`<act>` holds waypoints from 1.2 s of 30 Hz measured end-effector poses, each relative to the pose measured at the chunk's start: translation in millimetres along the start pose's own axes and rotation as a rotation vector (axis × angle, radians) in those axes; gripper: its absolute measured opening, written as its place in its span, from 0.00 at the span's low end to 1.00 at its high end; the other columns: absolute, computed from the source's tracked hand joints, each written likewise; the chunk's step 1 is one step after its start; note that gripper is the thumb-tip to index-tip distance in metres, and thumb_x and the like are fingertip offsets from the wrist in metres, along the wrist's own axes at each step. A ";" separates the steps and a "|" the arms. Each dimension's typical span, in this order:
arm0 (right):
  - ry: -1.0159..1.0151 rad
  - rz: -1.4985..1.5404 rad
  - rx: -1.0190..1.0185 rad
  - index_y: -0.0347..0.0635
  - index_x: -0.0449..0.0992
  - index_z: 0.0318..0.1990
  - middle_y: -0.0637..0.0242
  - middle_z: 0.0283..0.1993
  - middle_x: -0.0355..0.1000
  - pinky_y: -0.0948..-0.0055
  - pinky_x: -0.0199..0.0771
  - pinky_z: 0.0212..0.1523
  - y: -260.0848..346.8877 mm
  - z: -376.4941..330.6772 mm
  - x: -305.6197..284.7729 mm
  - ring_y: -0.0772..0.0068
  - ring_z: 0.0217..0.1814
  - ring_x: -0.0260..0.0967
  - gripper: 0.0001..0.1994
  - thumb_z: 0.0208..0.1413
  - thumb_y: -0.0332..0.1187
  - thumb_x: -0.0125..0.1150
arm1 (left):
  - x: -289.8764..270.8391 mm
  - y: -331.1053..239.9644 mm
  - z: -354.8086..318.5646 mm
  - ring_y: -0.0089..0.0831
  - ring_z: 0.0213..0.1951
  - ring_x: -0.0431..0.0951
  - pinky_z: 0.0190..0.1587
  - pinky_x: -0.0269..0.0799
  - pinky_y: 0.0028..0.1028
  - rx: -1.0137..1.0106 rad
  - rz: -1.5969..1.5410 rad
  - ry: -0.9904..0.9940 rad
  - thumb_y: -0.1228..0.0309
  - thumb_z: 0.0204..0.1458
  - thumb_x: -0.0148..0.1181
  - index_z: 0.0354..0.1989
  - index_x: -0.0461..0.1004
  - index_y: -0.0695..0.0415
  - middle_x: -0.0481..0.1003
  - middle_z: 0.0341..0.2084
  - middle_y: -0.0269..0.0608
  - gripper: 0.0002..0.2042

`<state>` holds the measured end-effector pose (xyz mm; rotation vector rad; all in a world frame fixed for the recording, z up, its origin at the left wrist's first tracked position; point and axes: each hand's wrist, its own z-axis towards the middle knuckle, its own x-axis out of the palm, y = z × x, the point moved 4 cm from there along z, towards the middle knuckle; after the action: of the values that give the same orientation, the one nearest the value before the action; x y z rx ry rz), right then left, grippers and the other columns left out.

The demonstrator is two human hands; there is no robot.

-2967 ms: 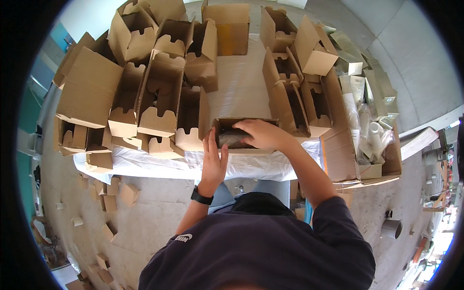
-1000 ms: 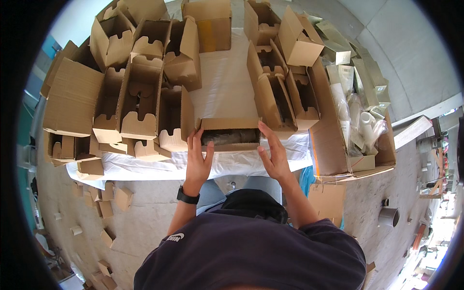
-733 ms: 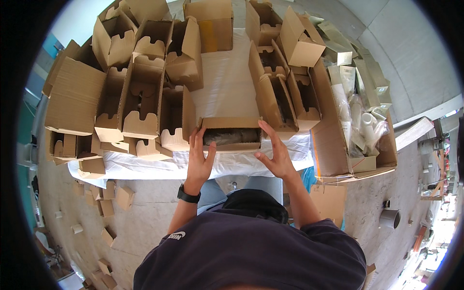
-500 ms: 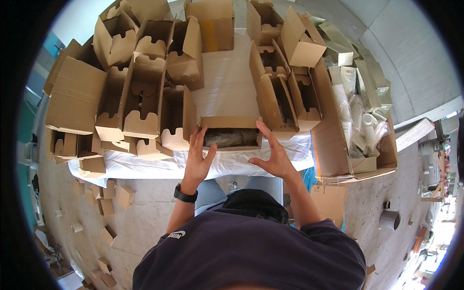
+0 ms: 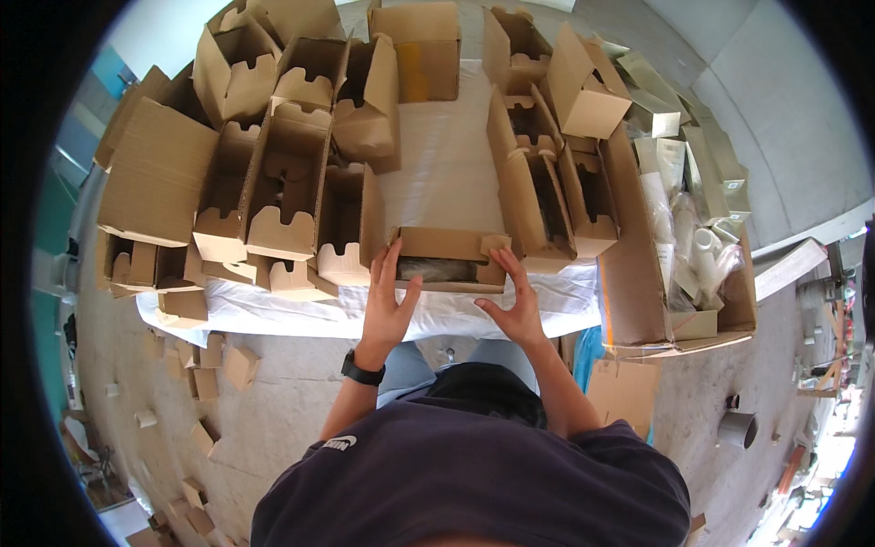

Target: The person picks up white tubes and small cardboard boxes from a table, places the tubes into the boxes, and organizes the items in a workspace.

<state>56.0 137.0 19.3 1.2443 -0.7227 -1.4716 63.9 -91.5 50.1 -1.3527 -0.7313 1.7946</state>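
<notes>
In front of me at the table's near edge lies a long, narrow cardboard box [image 5: 451, 242] with its top side uncovered. Inside it shows a dark thing in clear plastic wrap [image 5: 436, 271]; its kind is hard to make out. My left hand [image 5: 390, 305] is at the box's left end, fingers stretched out and thumb apart along the front. At the right end, my right hand [image 5: 517, 301] has its fingertips against a small end flap [image 5: 495, 244] that leans inward, its thumb spread near the front wall. Neither hand closes around the box.
Several uncovered tall cardboard boxes [image 5: 287, 173] crowd the table's left, more boxes [image 5: 538, 196] stand right. A large carton [image 5: 638, 273] at the right holds plastic-wrapped white parts [image 5: 702, 246]. White sheeting [image 5: 437, 155] covers the table. Small cardboard pieces [image 5: 241, 366] lie on the floor.
The right end flap of the narrow box now leans inward under my right fingertips. My right thumb has come closer to the box's front. The whole view has shifted slightly.
</notes>
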 end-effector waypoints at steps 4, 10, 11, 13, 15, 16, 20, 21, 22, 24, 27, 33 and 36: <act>0.019 -0.082 -0.039 0.42 0.58 0.66 0.61 0.67 0.63 0.61 0.51 0.71 -3.8 6.0 -0.3 0.57 0.75 0.49 0.41 0.43 0.25 0.73 | -0.8 -5.6 -1.6 0.51 0.65 0.59 0.66 0.56 0.39 0.020 -0.074 -0.059 0.69 0.58 0.57 0.69 0.51 0.62 0.57 0.63 0.59 0.32; 0.011 -0.098 -0.051 0.42 0.56 0.66 0.59 0.67 0.63 0.61 0.52 0.71 -4.0 11.1 1.1 0.57 0.76 0.48 0.41 0.44 0.23 0.72 | 1.1 7.4 -22.5 0.47 0.70 0.51 0.68 0.49 0.45 0.056 -0.185 -0.091 0.76 0.53 0.62 0.73 0.33 0.56 0.49 0.69 0.58 0.46; 0.011 -0.102 -0.054 0.42 0.56 0.66 0.58 0.67 0.63 0.61 0.52 0.71 -2.5 11.1 1.0 0.57 0.76 0.48 0.41 0.44 0.23 0.72 | 2.6 11.6 -26.2 0.47 0.70 0.51 0.68 0.49 0.45 0.039 -0.195 -0.086 0.76 0.54 0.62 0.73 0.33 0.56 0.49 0.69 0.57 0.45; 0.009 -0.109 -0.067 0.42 0.55 0.67 0.58 0.67 0.63 0.61 0.52 0.71 -0.8 10.9 0.9 0.57 0.76 0.49 0.42 0.44 0.23 0.72 | 5.3 17.9 -31.9 0.47 0.70 0.51 0.68 0.49 0.45 0.007 -0.215 -0.074 0.76 0.54 0.62 0.73 0.34 0.57 0.49 0.69 0.57 0.45; 0.001 -0.115 -0.087 0.42 0.55 0.67 0.58 0.67 0.63 0.61 0.53 0.71 0.1 10.3 0.8 0.57 0.75 0.49 0.42 0.44 0.23 0.72 | 5.9 16.7 -34.5 0.49 0.69 0.53 0.68 0.50 0.43 -0.006 -0.182 -0.066 0.75 0.53 0.63 0.72 0.34 0.62 0.50 0.68 0.61 0.45; -0.001 -0.111 -0.088 0.42 0.55 0.67 0.58 0.67 0.63 0.61 0.53 0.71 -0.8 10.5 1.3 0.57 0.75 0.49 0.42 0.44 0.22 0.72 | 6.1 16.5 -35.1 0.51 0.69 0.53 0.69 0.50 0.42 -0.013 -0.166 -0.062 0.75 0.53 0.64 0.71 0.35 0.64 0.51 0.67 0.63 0.46; -0.008 -0.097 -0.075 0.42 0.55 0.67 0.58 0.67 0.63 0.61 0.54 0.70 -5.1 9.5 1.0 0.57 0.75 0.50 0.42 0.44 0.22 0.72 | 9.1 22.5 -36.8 0.50 0.70 0.51 0.69 0.49 0.42 -0.001 -0.181 -0.064 0.75 0.52 0.64 0.71 0.34 0.64 0.49 0.68 0.62 0.46; -0.011 -0.090 -0.068 0.42 0.55 0.67 0.58 0.67 0.63 0.61 0.55 0.70 -5.3 9.2 1.3 0.57 0.75 0.51 0.42 0.44 0.22 0.72 | 10.1 23.8 -37.4 0.50 0.70 0.51 0.69 0.48 0.42 0.004 -0.192 -0.069 0.75 0.52 0.64 0.71 0.34 0.64 0.48 0.68 0.62 0.46; -0.013 -0.098 -0.075 0.42 0.55 0.67 0.58 0.67 0.64 0.61 0.55 0.70 -4.4 9.4 1.1 0.57 0.75 0.51 0.42 0.43 0.22 0.72 | 11.1 25.1 -38.0 0.50 0.70 0.50 0.69 0.48 0.42 0.009 -0.204 -0.073 0.75 0.52 0.64 0.71 0.34 0.64 0.48 0.69 0.62 0.46; -0.019 -0.111 -0.086 0.42 0.56 0.67 0.58 0.66 0.64 0.62 0.55 0.69 -2.4 8.1 1.0 0.57 0.74 0.51 0.42 0.43 0.22 0.72 | 12.7 28.3 -41.1 0.50 0.70 0.50 0.70 0.47 0.42 0.007 -0.209 -0.078 0.76 0.51 0.64 0.71 0.33 0.63 0.47 0.69 0.62 0.47; -0.026 -0.117 -0.095 0.42 0.56 0.67 0.58 0.67 0.64 0.62 0.55 0.70 -3.9 7.9 1.7 0.57 0.75 0.51 0.42 0.43 0.22 0.72 | 15.0 29.4 -41.5 0.49 0.71 0.49 0.70 0.47 0.42 0.010 -0.211 -0.065 0.76 0.51 0.65 0.72 0.32 0.62 0.46 0.70 0.60 0.48; -0.039 -0.073 -0.082 0.44 0.57 0.66 0.59 0.67 0.63 0.61 0.53 0.71 -11.5 3.7 3.2 0.56 0.75 0.49 0.41 0.42 0.21 0.72 | 18.5 31.5 -33.4 0.49 0.70 0.51 0.69 0.48 0.42 0.093 -0.258 -0.069 0.77 0.49 0.65 0.72 0.33 0.60 0.50 0.69 0.58 0.48; -0.045 -0.061 -0.094 0.44 0.57 0.66 0.59 0.67 0.63 0.60 0.52 0.71 -11.3 3.0 4.9 0.56 0.76 0.49 0.42 0.42 0.21 0.72 | 19.2 39.1 -30.7 0.47 0.70 0.52 0.69 0.48 0.41 0.081 -0.317 -0.045 0.78 0.49 0.65 0.72 0.34 0.59 0.52 0.68 0.57 0.48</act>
<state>49.9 135.1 8.4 1.1739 -0.6429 -1.5700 81.6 -96.8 0.1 -1.0792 -0.8374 1.5877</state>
